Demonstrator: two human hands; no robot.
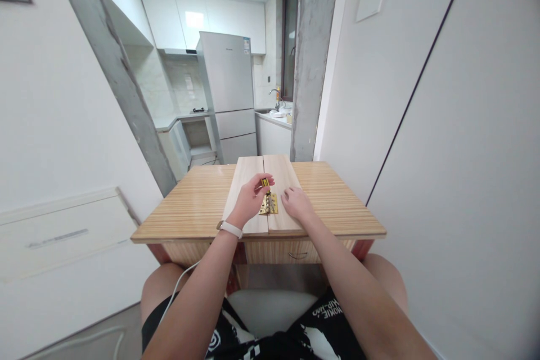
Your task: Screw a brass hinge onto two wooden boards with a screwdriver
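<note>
Two pale wooden boards (283,171) lie side by side on a small striped wooden table (198,202). A brass hinge (270,205) rests across the seam between them, near their front end. My left hand (250,199) is raised just left of the seam and pinches a small yellow and black object (265,183) between thumb and fingers above the hinge. My right hand (296,203) lies palm down on the right board, its fingers touching or nearly touching the hinge's right leaf. A white band (230,229) sits on my left wrist.
A white wall (63,124) stands at left and a white panel (442,124) close at right. Two grey concrete posts (312,56) frame a kitchen with a silver fridge (228,95) beyond the table. My knees are under the table, which has a drawer (295,253).
</note>
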